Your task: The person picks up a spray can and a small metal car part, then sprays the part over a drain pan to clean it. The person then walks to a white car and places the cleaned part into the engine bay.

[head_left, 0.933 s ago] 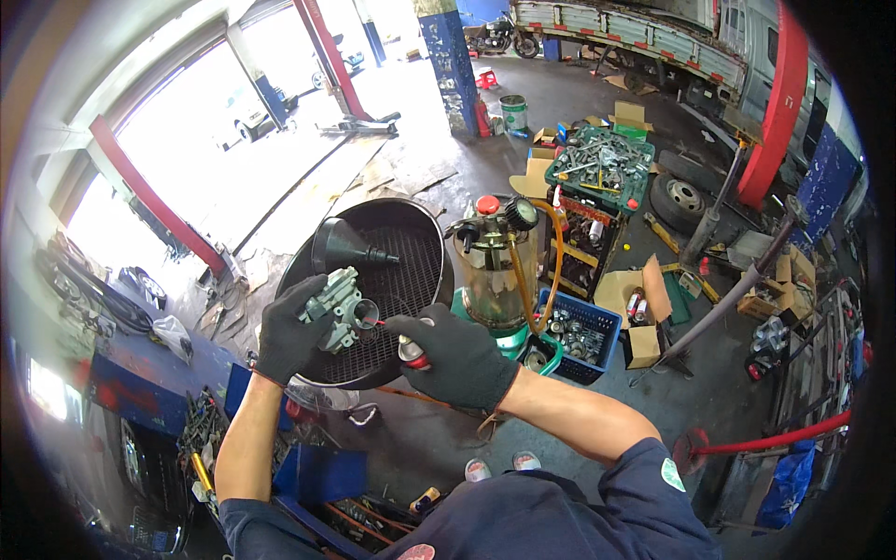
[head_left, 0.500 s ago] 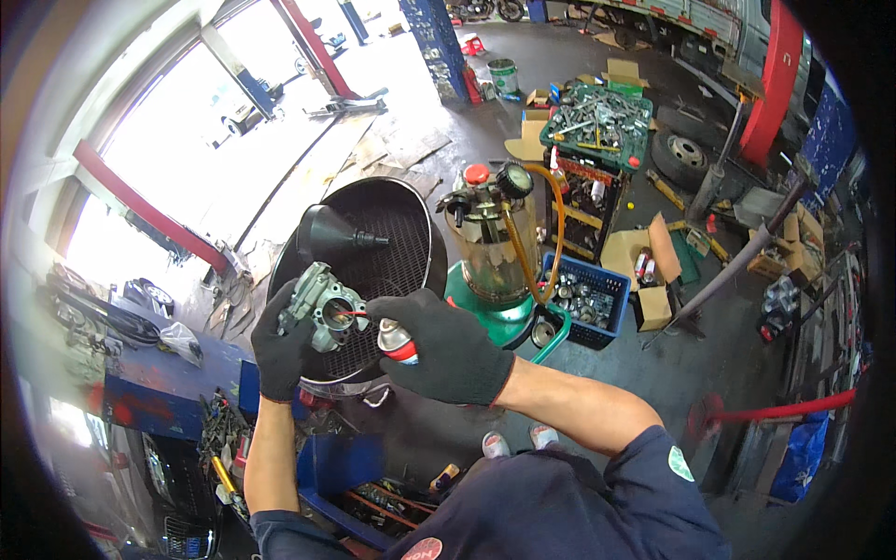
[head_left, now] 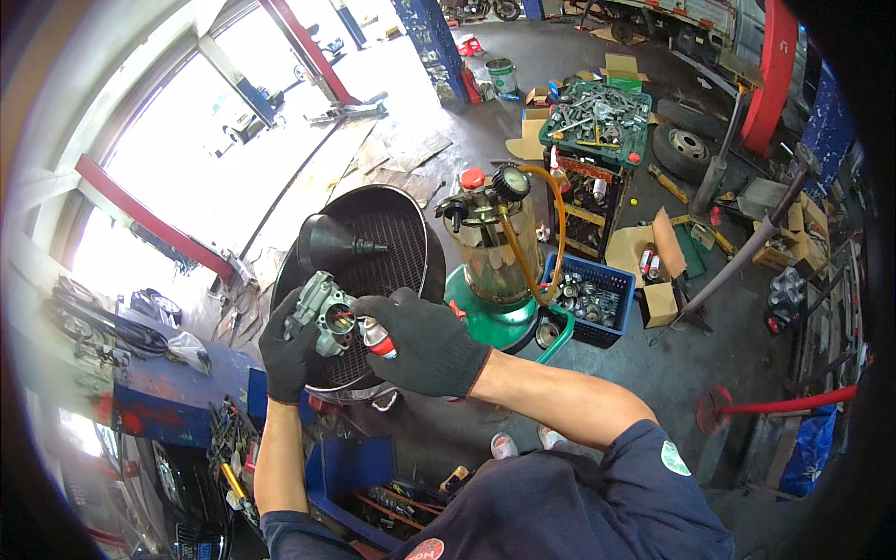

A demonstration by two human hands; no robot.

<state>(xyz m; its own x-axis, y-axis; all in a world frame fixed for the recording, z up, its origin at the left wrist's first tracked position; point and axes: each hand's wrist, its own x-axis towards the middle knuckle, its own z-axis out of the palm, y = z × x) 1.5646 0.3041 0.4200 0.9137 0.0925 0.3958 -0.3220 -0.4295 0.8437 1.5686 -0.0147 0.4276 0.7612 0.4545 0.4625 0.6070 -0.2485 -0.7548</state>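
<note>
Black work gloves cover both hands. My left hand [head_left: 286, 353] is closed round a grey metal throttle body [head_left: 322, 303], its round bore turned toward the right. In my right hand [head_left: 427, 342] is a spray can [head_left: 378, 340] with a red and white body, tilted, its top largely hidden by the glove. A thin red straw reaches from the can into the bore. Both are held over a round black drain pan [head_left: 432, 280] with a mesh grid, where a black funnel [head_left: 327, 245] lies on its side.
Right of the pan stands an oil extractor [head_left: 495, 257] with a gauge, orange hose and green base. Beyond are a blue crate [head_left: 597, 322] of metal parts, a trolley topped by a green tool tray [head_left: 602, 126], and an open cardboard box [head_left: 663, 299]. A blue bench [head_left: 177, 383] is at left.
The right hand and spray can have shifted slightly left and closer to the throttle body, with the straw farther into the bore. The left hand still holds the throttle body.
</note>
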